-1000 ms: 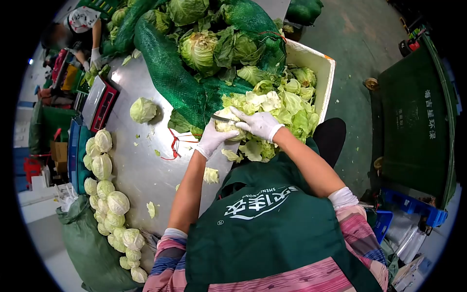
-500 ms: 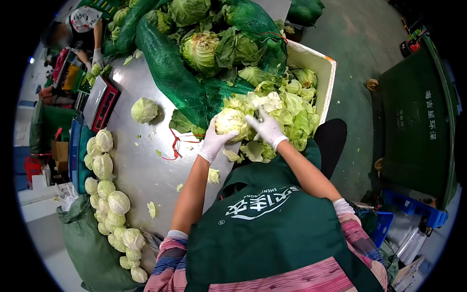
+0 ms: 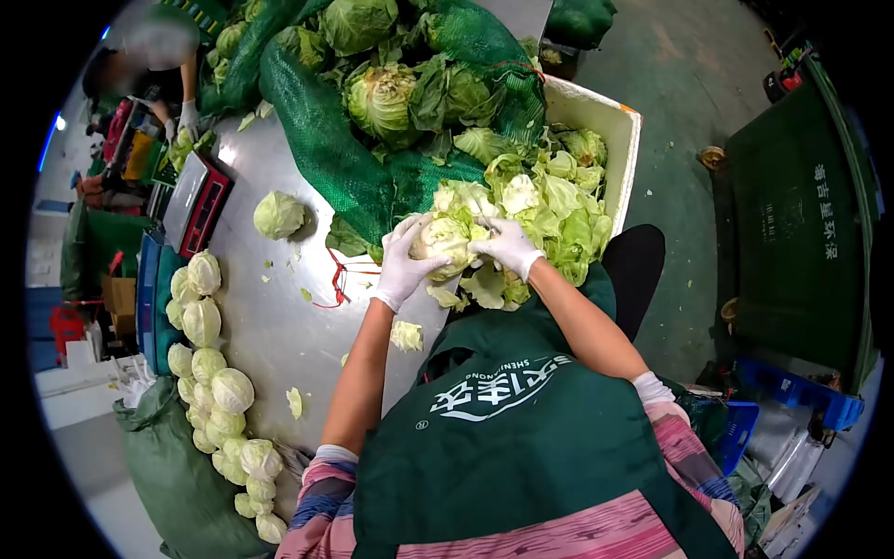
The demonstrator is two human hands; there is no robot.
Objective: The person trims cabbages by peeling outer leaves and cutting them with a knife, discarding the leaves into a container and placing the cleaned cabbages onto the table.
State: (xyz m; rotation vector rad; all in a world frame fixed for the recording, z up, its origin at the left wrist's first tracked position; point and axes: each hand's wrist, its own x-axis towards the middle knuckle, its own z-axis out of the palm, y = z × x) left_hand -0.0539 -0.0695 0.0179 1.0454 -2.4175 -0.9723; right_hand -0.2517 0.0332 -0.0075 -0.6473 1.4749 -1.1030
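Observation:
A pale cabbage (image 3: 441, 244) is between my two white-gloved hands, above the near edge of the steel table. My left hand (image 3: 404, 263) wraps round its left side. The fingers of my right hand (image 3: 508, 246) press on its right side, where outer leaves stand loose. Just beyond lies a heap of loose cabbage leaves (image 3: 563, 212) in a white foam box (image 3: 626, 168). An open green mesh sack (image 3: 326, 140) full of untrimmed cabbages (image 3: 382, 101) lies behind my hands. One trimmed cabbage (image 3: 278, 215) rests alone on the table to the left.
Several trimmed cabbages (image 3: 233, 390) line the left edge of the steel table (image 3: 270, 345). A red scale (image 3: 200, 210) stands at the far left, near another person with gloved hands. Red string (image 3: 339, 279) and leaf scraps lie on the table. A large green bin (image 3: 792, 233) stands right.
My right hand, raised with fingers spread over the leaves before, has come down onto the cabbage's right side. My left hand keeps its hold, shifted slightly.

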